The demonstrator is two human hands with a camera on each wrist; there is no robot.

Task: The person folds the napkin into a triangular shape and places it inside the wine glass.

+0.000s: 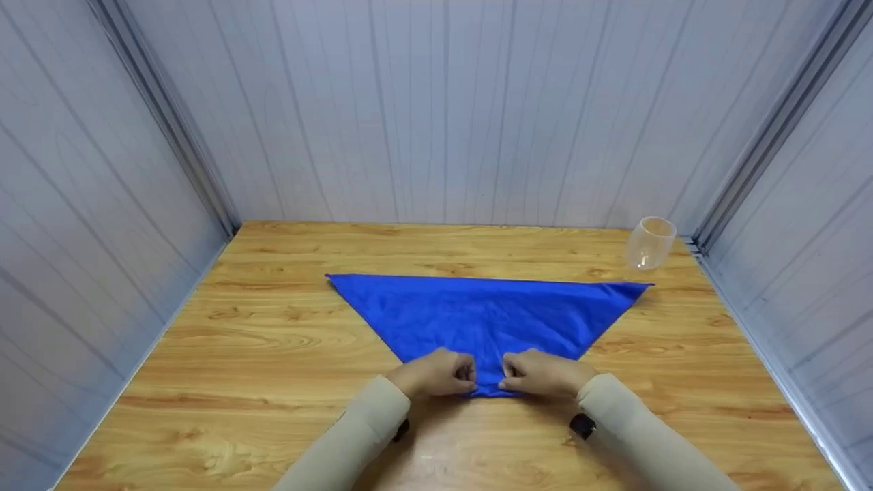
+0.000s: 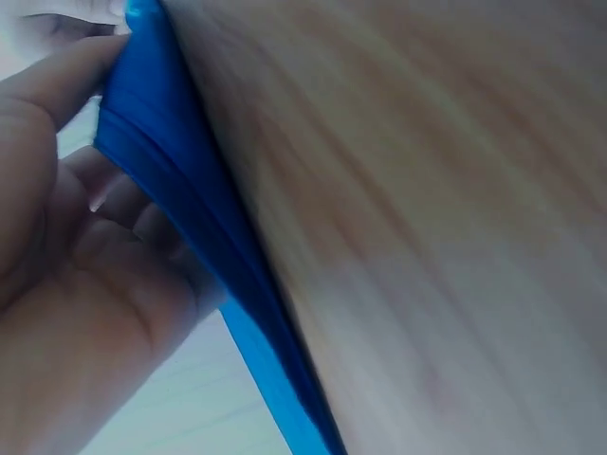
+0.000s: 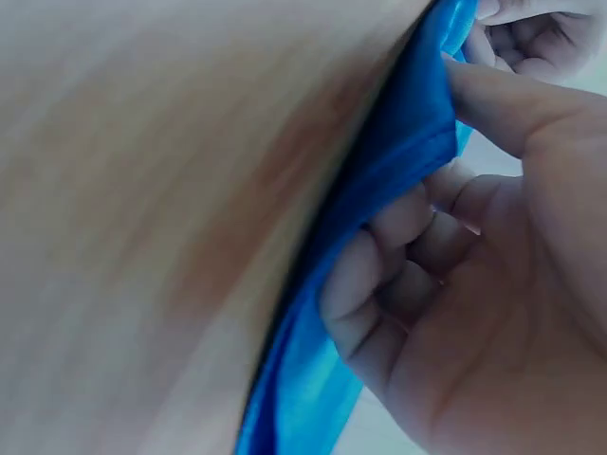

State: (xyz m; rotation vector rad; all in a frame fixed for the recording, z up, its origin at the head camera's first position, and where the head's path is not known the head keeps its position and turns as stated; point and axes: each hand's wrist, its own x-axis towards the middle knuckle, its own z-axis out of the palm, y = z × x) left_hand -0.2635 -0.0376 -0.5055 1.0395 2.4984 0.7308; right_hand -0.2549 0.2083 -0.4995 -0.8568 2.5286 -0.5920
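A blue cloth (image 1: 477,310) lies on the wooden table, its long straight edge toward the back wall and its sides narrowing toward the person. At its short near edge, the left hand (image 1: 436,373) pinches the fabric between thumb and curled fingers. A small gap to the right, the right hand (image 1: 545,373) pinches the same edge in mirror fashion. In the left wrist view the hemmed cloth (image 2: 180,161) passes between the thumb and fingers. The right wrist view has a folded flap of cloth (image 3: 379,180) under the thumb, with the other hand close by.
A clear stemless glass (image 1: 650,244) stands at the table's back right, just beyond the cloth's right corner. Pale panelled walls (image 1: 423,109) enclose the wooden table (image 1: 273,354) at the back and both sides.
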